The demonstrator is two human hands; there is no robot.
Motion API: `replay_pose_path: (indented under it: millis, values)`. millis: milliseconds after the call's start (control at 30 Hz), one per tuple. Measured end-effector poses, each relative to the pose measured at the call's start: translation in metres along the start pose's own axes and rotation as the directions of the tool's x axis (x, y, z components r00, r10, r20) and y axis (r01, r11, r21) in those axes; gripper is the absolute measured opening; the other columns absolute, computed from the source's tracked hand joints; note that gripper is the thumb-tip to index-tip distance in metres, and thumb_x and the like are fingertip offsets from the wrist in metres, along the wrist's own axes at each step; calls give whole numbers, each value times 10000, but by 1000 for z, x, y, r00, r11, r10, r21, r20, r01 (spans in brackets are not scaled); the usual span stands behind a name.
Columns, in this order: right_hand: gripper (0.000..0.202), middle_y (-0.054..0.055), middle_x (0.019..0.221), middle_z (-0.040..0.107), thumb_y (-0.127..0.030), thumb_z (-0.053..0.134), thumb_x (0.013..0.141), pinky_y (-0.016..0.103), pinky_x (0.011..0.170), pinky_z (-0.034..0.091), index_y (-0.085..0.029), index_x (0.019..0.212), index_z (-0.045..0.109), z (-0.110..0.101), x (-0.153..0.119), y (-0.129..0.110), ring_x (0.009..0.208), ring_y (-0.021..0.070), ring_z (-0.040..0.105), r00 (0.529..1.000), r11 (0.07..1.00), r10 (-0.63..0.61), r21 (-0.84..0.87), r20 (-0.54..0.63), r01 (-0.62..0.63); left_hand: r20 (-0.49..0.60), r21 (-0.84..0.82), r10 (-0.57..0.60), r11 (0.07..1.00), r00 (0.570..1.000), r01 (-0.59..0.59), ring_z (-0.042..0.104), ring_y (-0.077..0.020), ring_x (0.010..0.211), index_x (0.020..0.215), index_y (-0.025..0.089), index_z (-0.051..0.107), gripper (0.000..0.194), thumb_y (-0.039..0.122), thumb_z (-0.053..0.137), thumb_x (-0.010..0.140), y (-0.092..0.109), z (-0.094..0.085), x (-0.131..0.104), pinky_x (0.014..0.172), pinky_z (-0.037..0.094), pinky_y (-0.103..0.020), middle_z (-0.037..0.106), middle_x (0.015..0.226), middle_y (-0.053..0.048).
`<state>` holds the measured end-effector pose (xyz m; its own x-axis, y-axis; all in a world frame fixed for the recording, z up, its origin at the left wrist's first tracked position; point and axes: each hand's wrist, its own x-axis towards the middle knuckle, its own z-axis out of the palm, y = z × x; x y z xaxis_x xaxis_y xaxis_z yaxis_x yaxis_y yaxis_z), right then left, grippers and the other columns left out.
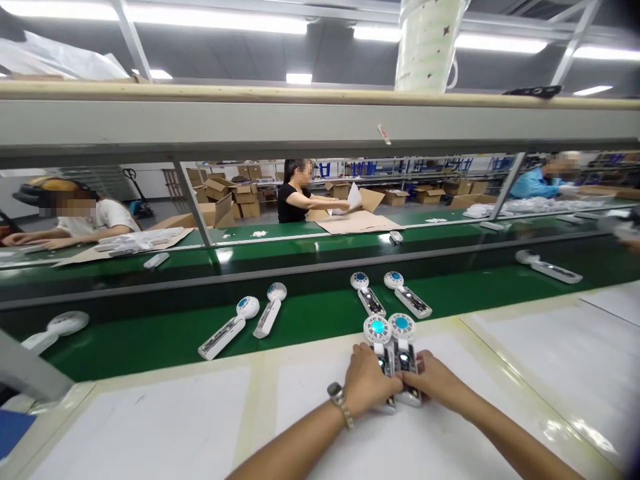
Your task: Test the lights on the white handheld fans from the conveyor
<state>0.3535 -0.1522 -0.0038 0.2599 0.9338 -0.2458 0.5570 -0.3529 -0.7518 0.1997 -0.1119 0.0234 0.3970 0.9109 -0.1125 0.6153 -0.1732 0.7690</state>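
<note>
Two white handheld fans lie side by side at the front edge of the green belt, their round heads with blue centres pointing away from me and their handles open over circuit parts. My left hand (367, 381) is closed round the handle of the left fan (377, 329), whose centre glows. My right hand (436, 381) grips the handle of the right fan (402, 327) from its right side. Both thumbs meet near the middle, and my fingers hide parts of both handles. Just beyond them, two similar open fans (369, 300) (411, 299) rest on the belt.
More fans (223, 333) (270, 310) (550, 268) lie along the green belt (310, 293). A white worktop (175, 413) is under my arms. A shelf beam (300, 123) crosses above. Across the line, several people work beside cardboard (355, 223) and piles of white parts (540, 207).
</note>
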Motion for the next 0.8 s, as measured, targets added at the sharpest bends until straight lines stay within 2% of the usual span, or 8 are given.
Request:
replay_pose_path:
  millis: [133,200,267,333,433,533,667,800]
  values:
    - [477,81,957,609,-334,673,562,326,695,452,-179,973,488,9,15,-22,869,290,600,988,992,-97,73,-121,106,95,175,-44,984,995,27,504,-388,972,1004,65,507,623,283,689,450,4,-21,15,753,410,-409,524,1078,-249]
    - [549,89,999,599,-275,681,539,349,774,438,-167,1029,459,12,19,-35,960,303,567,984,986,-111,107,-140,126,139,185,-70,982,988,44,517,-399,961,943,73,535,628,264,727,377,1,-30,25,729,419,-401,548,1056,-245]
    - [548,78,986,608,-230,680,542,340,799,436,-165,1036,452,13,18,-44,973,279,562,989,967,-132,211,-73,144,190,154,-113,984,975,84,551,-383,900,867,93,554,604,240,749,314,-6,-40,34,670,433,-378,587,991,-218]
    - [517,52,964,618,-238,680,575,317,772,452,-180,1042,466,10,15,-46,932,240,581,986,919,-143,383,90,98,260,102,-151,987,954,128,588,-333,800,785,122,563,524,213,748,304,-15,-52,39,594,439,-342,624,878,-158]
    - [409,10,849,631,-298,672,654,257,658,468,-195,1013,506,6,8,-38,780,174,613,920,775,-186,627,344,-77,396,-36,-145,984,907,174,593,-238,640,663,152,555,328,201,715,381,-31,-76,35,503,428,-291,621,681,-65]
    - [218,-10,714,622,-317,639,718,220,585,464,-188,870,551,9,7,-26,657,136,604,901,622,-236,769,364,-148,495,-237,-69,948,866,211,581,-176,584,689,159,543,217,243,644,515,-46,-97,19,498,443,-268,596,642,-29]
    - [208,20,754,660,-358,598,753,317,718,511,-201,879,550,21,18,-27,775,202,640,946,479,-126,854,299,-206,453,-554,58,800,889,230,602,-133,647,928,197,469,346,233,606,612,-69,-113,-10,611,483,-271,593,803,-15]
    - [304,32,906,676,-309,653,716,316,651,534,-223,978,524,30,31,-36,843,228,645,960,446,-127,879,248,-168,253,-824,133,549,958,141,629,-163,712,1065,219,425,536,175,702,608,-99,-135,-32,678,503,-339,567,1014,-76]
